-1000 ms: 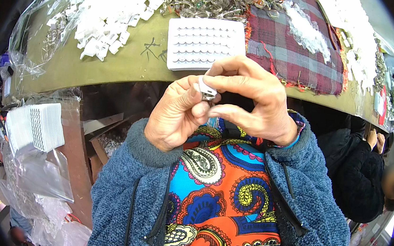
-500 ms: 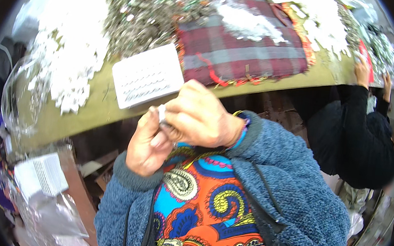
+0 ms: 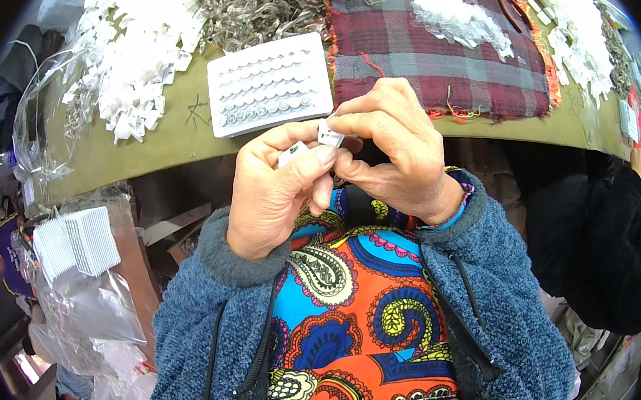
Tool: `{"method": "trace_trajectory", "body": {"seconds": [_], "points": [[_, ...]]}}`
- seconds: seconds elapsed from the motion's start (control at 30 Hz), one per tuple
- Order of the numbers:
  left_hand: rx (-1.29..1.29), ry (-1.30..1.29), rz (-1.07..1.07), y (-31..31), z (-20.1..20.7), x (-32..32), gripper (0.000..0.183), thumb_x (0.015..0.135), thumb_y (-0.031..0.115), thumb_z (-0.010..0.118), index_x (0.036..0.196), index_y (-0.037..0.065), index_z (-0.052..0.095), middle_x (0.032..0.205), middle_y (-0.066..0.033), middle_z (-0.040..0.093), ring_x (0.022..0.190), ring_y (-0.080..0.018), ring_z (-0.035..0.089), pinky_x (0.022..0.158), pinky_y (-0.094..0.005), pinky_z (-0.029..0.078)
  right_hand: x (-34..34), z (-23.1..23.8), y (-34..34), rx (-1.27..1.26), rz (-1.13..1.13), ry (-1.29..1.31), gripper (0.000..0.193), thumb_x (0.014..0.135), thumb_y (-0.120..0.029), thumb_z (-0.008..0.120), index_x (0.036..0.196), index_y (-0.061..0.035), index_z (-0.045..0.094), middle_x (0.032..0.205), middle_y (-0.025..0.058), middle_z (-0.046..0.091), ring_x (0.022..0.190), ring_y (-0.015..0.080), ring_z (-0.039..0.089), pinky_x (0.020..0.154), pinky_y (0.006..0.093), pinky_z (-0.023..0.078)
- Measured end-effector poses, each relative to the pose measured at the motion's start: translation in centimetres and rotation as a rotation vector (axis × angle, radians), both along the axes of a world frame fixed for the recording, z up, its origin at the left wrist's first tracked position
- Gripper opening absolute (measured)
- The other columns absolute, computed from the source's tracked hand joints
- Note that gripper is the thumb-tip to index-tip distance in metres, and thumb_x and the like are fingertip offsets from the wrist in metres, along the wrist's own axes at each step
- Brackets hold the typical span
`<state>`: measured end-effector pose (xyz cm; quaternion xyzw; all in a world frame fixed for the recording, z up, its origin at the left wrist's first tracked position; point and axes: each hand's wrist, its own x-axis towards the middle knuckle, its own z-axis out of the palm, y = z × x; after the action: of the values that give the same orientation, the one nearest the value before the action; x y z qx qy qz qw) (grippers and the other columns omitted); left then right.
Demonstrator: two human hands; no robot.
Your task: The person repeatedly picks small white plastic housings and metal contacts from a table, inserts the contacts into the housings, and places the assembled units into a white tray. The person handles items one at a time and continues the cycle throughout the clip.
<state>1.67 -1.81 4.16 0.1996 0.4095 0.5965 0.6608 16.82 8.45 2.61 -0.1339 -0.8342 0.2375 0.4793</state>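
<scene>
Both my hands meet above the table's front edge, in front of my chest. My left hand (image 3: 272,184) is closed, with a small white tag (image 3: 292,153) between its thumb and fingers. A second small white tag (image 3: 330,134) stands between the fingertips of both hands, and my right hand (image 3: 399,146) pinches at it. Whether anything else sits behind the fingertips is hidden. Just beyond my hands lies a white tray (image 3: 270,79) with scalloped rows, small silver round pieces along its nearest row.
A heap of white tags (image 3: 139,44) covers the table's left part. Behind the tray is a pile of metallic, ring-like pieces (image 3: 270,2). Plaid cloth (image 3: 441,73) bears small clear bags (image 3: 461,17). Stacked white trays (image 3: 77,242) sit lower left. A co-worker's dark sleeve (image 3: 610,236) is at right.
My fingers have spread from a tight clasp, and two white tags now show instead of one small white piece. The view has shifted, so the tray and my hands appear further right.
</scene>
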Motion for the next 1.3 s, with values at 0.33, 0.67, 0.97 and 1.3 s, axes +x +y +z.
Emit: {"method": "trace_trajectory", "body": {"seconds": [0.33,0.67,0.97,1.3], "points": [[0.057,0.057,0.085,-0.9,-1.4,0.0,0.021,0.097,0.010,0.053,0.106,-0.007,0.060,0.080,-0.0090,0.066,0.053,-0.0084,0.054,0.047,-0.0206,0.044,-1.9,-0.4,-1.7,0.104,-0.049,-0.061,0.028,0.062,-0.003,0.076,0.088,-0.0036,0.067,0.079,0.0043,0.062,0.068,0.0220,0.056,0.072,0.0353,0.044],[-0.046,0.078,0.015,-1.2,-1.3,-2.0,0.022,0.094,0.013,0.067,0.108,-0.004,0.064,0.077,-0.0041,0.069,0.049,-0.0049,0.052,0.041,-0.0173,0.036,-2.3,-0.1,-1.5,0.021,-0.022,-0.130,0.023,0.064,-0.005,0.077,0.085,-0.0076,0.067,0.074,0.0010,0.058,0.070,0.0217,0.054,0.076,0.0357,0.041],[-0.116,-0.502,-0.089,-0.4,-1.4,-1.9,0.038,0.100,0.024,0.059,0.129,0.001,0.053,0.086,0.0018,0.059,0.057,-0.0017,0.046,0.043,-0.0152,0.037,-1.3,-0.1,-1.4,0.156,-0.069,0.026,0.030,0.069,-0.014,0.078,0.096,-0.0073,0.067,0.095,0.0021,0.067,0.079,0.0196,0.061,0.080,0.0375,0.041],[-0.014,-0.319,-0.254,0.6,-2.0,-0.5,0.039,0.098,0.025,0.062,0.124,-0.002,0.056,0.099,-0.0166,0.066,0.067,-0.0127,0.063,0.043,-0.0200,0.043,8.9,-1.1,7.4,-0.266,-0.912,-0.288,0.012,0.083,-0.003,0.062,0.093,-0.0010,0.067,0.092,0.0148,0.062,0.088,0.0340,0.061,0.078,0.0422,0.050]]}}
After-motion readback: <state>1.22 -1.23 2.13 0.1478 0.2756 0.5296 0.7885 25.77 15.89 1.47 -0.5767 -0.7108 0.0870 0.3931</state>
